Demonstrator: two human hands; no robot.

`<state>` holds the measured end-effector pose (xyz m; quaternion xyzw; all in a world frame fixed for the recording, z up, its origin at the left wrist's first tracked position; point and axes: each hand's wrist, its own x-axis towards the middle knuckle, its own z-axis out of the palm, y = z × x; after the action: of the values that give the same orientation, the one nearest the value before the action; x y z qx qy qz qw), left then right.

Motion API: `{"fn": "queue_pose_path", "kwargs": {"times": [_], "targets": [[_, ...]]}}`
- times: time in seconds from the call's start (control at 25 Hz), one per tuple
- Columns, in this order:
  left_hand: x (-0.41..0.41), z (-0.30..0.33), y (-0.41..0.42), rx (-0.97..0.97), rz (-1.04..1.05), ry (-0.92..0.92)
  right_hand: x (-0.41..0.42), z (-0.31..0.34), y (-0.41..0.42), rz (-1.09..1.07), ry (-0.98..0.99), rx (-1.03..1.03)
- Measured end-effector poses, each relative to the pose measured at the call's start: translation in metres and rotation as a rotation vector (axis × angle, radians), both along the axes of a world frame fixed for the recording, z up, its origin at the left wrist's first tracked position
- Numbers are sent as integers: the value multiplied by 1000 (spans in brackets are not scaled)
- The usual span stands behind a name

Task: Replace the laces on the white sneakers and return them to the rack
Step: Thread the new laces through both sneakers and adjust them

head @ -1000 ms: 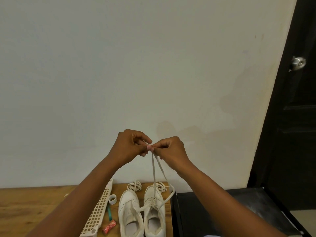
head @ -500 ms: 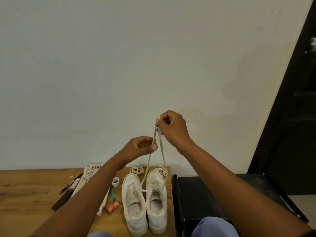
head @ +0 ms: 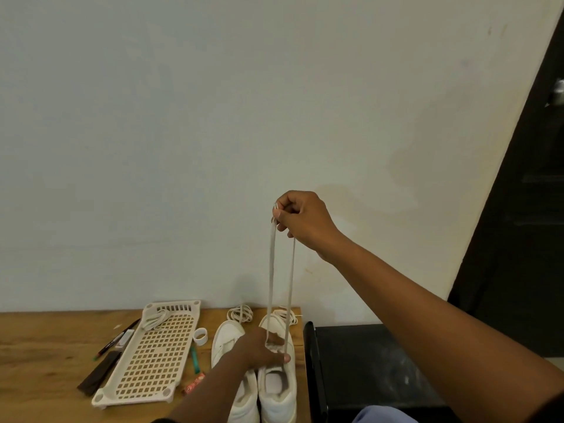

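Observation:
Two white sneakers stand side by side on the wooden table: the left sneaker and the right sneaker. My right hand is raised high and pinches both ends of a white lace, which runs taut down to the right sneaker. My left hand lies low over the right sneaker's lacing, fingers resting on it. A white perforated rack shelf lies flat to the left, with a bundled lace on its far end.
Two coiled laces lie behind the sneakers by the wall. A white tape ring, a green stick, a red wrapper, pens and a dark strip lie around the rack. A black surface adjoins on the right; a dark door stands beyond.
My right hand has lifted the lace ends higher, pulling the lace taut. My left hand let go of the lace and dropped down onto the right sneaker. The view tilted down.

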<state>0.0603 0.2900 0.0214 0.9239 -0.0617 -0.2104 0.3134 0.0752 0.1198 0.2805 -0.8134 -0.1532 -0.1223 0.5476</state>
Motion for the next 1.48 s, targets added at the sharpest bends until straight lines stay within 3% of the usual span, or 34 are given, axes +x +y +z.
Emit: {"fn": "queue_pose_path", "kwargs": {"times": [0.68,0.92,1.32,1.48], "targets": [[7,-21,3,0,76,54,0,41,3,-29,-28,-60],[28,-49,11,29,70,40,1,42,6,-40,-2,43],[18,-31,6,51,26,17,4,32,17,-70,124,300],[14,-23,5,51,4,19,1,33,17,-81,131,312]]}}
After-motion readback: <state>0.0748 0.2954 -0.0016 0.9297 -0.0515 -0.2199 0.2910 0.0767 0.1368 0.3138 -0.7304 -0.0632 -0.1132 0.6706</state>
